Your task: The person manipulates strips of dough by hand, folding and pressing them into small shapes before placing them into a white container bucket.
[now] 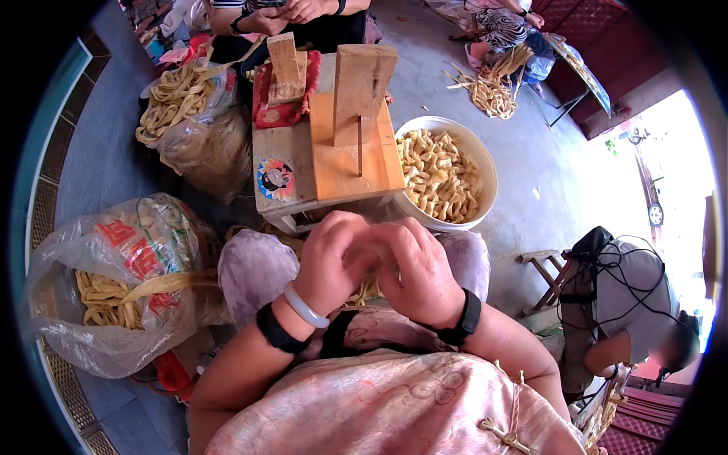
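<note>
My left hand (334,254) and my right hand (417,269) meet over my lap, fingers curled together around something I cannot make out. A pale yellow strip (171,286) runs from the plastic bag (64,258) at left toward my legs, partly hidden. Beyond my hands, an upright wooden block (364,76) with a thin rod stands on an orange board (383,171) atop a worn low table (296,144). To its right, a white bucket (487,182) holds several small folded yellowish pieces.
A person's hands (284,17) work behind a smaller block (284,68). Bagged strips (178,98) lie upper left, loose strips (493,95) upper right near another person. A third person (633,303) with dark cords bends at the right beside a wooden stool (542,273).
</note>
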`<state>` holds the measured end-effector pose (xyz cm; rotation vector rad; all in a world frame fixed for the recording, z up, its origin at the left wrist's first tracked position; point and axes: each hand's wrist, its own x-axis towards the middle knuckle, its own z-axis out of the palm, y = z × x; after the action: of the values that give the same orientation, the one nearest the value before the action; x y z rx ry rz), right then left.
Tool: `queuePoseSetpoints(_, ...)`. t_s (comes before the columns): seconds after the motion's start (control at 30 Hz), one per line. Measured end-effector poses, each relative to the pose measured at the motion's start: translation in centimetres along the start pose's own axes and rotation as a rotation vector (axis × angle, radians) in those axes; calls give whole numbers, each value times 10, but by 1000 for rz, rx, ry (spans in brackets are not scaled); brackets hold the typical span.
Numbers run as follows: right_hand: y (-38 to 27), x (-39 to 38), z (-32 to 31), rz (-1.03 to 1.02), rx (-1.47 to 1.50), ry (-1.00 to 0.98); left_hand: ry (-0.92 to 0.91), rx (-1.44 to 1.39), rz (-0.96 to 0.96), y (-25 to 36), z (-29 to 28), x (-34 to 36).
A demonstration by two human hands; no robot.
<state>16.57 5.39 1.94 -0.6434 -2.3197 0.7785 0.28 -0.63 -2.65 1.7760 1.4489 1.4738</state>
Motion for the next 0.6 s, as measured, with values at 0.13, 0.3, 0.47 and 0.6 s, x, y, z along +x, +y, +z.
queuePoseSetpoints(0.13,13,-5,8,50,19,66,-284,-1097,-795,2,-12,-5)
queuePoseSetpoints(0.3,28,-5,8,-203,174,75,-215,-1129,-780,-10,-14,-12)
queuePoseSetpoints(0.47,15,-6,5,-124,-1,9,-127,-1093,-685,-4,-6,-15)
queuePoseSetpoints(0.6,17,-2,2,772,943,-258,-28,-766,-415,-13,-5,-18)
